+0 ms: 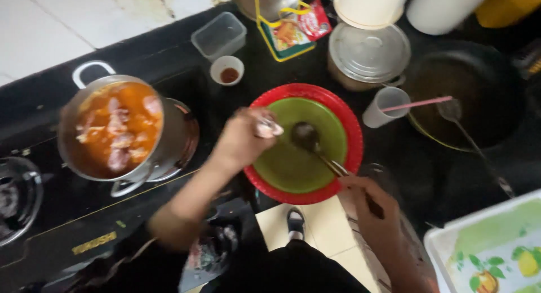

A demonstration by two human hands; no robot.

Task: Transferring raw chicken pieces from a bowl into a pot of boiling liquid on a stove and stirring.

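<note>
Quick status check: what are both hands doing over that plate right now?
Left hand pinching something small and pale, unclear what. Right hand gripping dark metal ladle over green plate in red plastic basin. Steel stew pot left, apart.

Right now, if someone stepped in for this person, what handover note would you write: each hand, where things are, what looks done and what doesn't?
Left hand: over the green plate, closed on a small pale item; what it is cannot be told.
Right hand: grip on the handle of a ladle, whose bowl rests over the green plate.
Green plate sits in a red basin on the dark counter.
Pot of orange stew with meat pieces stands left on the stove, uncovered.
Done: stew is in the pot.
Left: the green plate looks empty, nothing served on it yet.
</note>
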